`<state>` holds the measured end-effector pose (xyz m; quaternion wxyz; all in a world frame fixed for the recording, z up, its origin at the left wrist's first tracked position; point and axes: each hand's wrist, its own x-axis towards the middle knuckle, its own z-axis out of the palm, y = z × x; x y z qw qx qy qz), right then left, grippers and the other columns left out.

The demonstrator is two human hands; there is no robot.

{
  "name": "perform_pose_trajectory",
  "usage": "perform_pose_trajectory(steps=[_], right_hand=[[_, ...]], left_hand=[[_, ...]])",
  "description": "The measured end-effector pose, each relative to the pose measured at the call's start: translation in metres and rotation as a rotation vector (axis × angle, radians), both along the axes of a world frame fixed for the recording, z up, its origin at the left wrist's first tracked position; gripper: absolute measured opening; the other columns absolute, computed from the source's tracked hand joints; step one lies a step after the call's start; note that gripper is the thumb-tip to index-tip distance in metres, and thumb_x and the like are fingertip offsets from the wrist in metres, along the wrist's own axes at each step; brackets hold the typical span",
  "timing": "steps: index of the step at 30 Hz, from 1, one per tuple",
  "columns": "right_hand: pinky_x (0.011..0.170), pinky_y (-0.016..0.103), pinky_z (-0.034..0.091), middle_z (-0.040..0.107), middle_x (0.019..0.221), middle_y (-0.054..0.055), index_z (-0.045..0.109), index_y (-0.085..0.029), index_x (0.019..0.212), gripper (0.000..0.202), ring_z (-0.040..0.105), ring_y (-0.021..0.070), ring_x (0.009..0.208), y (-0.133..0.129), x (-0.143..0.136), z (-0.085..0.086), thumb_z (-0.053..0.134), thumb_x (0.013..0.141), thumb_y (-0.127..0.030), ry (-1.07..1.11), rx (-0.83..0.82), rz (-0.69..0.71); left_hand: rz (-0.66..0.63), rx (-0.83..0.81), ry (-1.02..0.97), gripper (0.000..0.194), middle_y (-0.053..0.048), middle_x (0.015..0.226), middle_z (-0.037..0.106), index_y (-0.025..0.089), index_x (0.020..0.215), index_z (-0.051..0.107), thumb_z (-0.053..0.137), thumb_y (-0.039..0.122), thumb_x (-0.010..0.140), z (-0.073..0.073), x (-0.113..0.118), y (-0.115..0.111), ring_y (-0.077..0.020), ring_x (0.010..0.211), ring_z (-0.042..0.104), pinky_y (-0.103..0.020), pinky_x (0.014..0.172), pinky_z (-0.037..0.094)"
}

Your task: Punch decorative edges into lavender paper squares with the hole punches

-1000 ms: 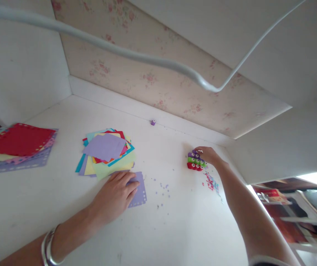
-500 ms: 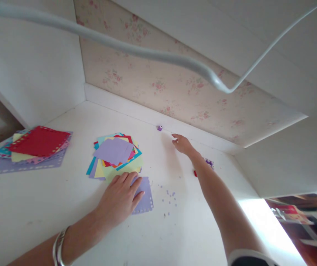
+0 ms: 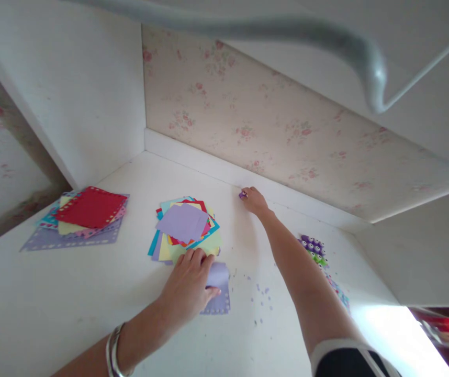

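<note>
Two hands, a left hand [image 3: 191, 280] and a right hand [image 3: 254, 200], over one worktop [image 3: 44, 293]. Two paper piles: left pile [image 3: 93, 207], middle pile [image 3: 185, 224]. One lilac sheet [image 3: 222, 302]. One purple piece [image 3: 242, 195] in the right fingers; one partly hidden cluster [image 3: 313, 246], its pieces uncountable.

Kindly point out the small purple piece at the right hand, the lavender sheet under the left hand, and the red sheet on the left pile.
Small purple piece [image 3: 242, 195], head view: its uncovered part.
Lavender sheet [image 3: 222, 280], head view: its bare right part.
Red sheet [image 3: 91, 208], head view: its middle.
</note>
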<state>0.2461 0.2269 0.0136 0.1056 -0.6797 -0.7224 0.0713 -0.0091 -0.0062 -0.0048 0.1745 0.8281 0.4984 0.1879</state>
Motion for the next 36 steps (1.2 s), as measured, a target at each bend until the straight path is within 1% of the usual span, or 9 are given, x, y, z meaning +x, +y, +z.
perform_pose_trajectory(steps=[5, 7, 9, 10, 13, 17, 22, 28, 36], right_hand=[[0.094, 0.033, 0.046, 0.061, 0.119, 0.01, 0.064, -0.019, 0.104, 0.019, 0.062, 0.0209, 0.105, -0.048, 0.0, 0.004, 0.061, 0.086, -0.024, 0.126, -0.007, 0.074], [0.089, 0.032, 0.05, 0.062, 0.121, 0.008, 0.059, -0.021, 0.111, 0.023, 0.064, 0.0183, 0.102, -0.081, -0.002, 0.004, 0.058, 0.089, -0.028, 0.2, -0.008, 0.085], [0.077, 0.03, 0.055, 0.066, 0.116, 0.006, 0.053, -0.023, 0.118, 0.028, 0.068, 0.0153, 0.088, -0.122, -0.004, 0.002, 0.051, 0.093, -0.035, 0.31, -0.04, 0.083], [0.073, 0.031, 0.056, 0.067, 0.115, 0.007, 0.053, -0.023, 0.117, 0.029, 0.069, 0.0157, 0.084, -0.143, -0.005, 0.001, 0.053, 0.092, -0.038, 0.508, -0.064, 0.059], [0.076, 0.034, 0.057, 0.07, 0.106, 0.007, 0.056, -0.023, 0.114, 0.036, 0.07, 0.0183, 0.083, -0.206, -0.009, -0.007, 0.066, 0.084, -0.041, 0.876, -0.149, -0.002], [0.072, 0.035, 0.056, 0.073, 0.09, 0.005, 0.06, -0.024, 0.112, 0.04, 0.069, 0.0207, 0.08, -0.265, -0.013, -0.021, 0.072, 0.079, -0.042, 1.026, -0.227, -0.076], [0.067, 0.032, 0.054, 0.074, 0.083, 0.005, 0.062, -0.022, 0.115, 0.038, 0.068, 0.0196, 0.074, -0.283, -0.011, -0.027, 0.069, 0.083, -0.041, 1.013, -0.211, -0.044], [0.071, 0.029, 0.053, 0.073, 0.086, 0.005, 0.061, -0.022, 0.121, 0.035, 0.068, 0.0172, 0.079, -0.283, -0.005, -0.024, 0.062, 0.089, -0.035, 0.946, -0.171, 0.056], [0.062, 0.024, 0.051, 0.073, 0.085, 0.004, 0.063, -0.024, 0.121, 0.035, 0.066, 0.0157, 0.074, -0.286, -0.003, -0.028, 0.063, 0.089, -0.037, 0.89, -0.186, 0.072]], left_hand=[[-0.015, -0.055, -0.15, 0.034, -0.009, 0.114, 0.056, 0.02, 0.109, 0.06, 0.072, 0.021, 0.077, 0.004, -0.003, -0.001, -0.0231, 0.101, 0.06, -0.036, 0.091, 0.049], [-0.039, -0.075, -0.204, 0.027, -0.008, 0.115, 0.059, 0.021, 0.108, 0.059, 0.063, 0.016, 0.083, 0.004, -0.003, 0.0, -0.0208, 0.097, 0.064, -0.034, 0.086, 0.051], [-0.07, -0.121, -0.28, 0.023, -0.005, 0.109, 0.066, 0.022, 0.107, 0.059, 0.058, 0.014, 0.086, 0.002, -0.002, 0.002, -0.0195, 0.093, 0.067, -0.033, 0.084, 0.053], [-0.079, -0.147, -0.325, 0.022, -0.004, 0.105, 0.069, 0.022, 0.107, 0.059, 0.057, 0.015, 0.087, 0.001, -0.001, 0.003, -0.0193, 0.093, 0.068, -0.033, 0.084, 0.053], [-0.083, -0.209, -0.459, 0.022, -0.003, 0.101, 0.073, 0.023, 0.106, 0.062, 0.059, 0.017, 0.085, -0.001, 0.001, 0.008, -0.0191, 0.095, 0.07, -0.031, 0.085, 0.054], [-0.108, -0.29, -0.598, 0.019, -0.002, 0.102, 0.074, 0.021, 0.103, 0.066, 0.056, 0.021, 0.086, -0.001, 0.004, 0.012, -0.0173, 0.095, 0.07, -0.028, 0.086, 0.054], [-0.138, -0.41, -0.583, 0.019, -0.001, 0.097, 0.075, 0.021, 0.09, 0.072, 0.054, 0.024, 0.086, 0.002, 0.007, 0.013, -0.0172, 0.092, 0.069, -0.028, 0.086, 0.052], [-0.106, -0.554, -0.6, 0.023, -0.002, 0.108, 0.074, 0.021, 0.1, 0.073, 0.058, 0.027, 0.084, 0.003, 0.008, 0.015, -0.0187, 0.1, 0.067, -0.027, 0.09, 0.05], [-0.108, -0.567, -0.583, 0.023, -0.002, 0.109, 0.074, 0.021, 0.101, 0.073, 0.058, 0.028, 0.084, 0.003, 0.007, 0.015, -0.0189, 0.101, 0.067, -0.027, 0.091, 0.049]])
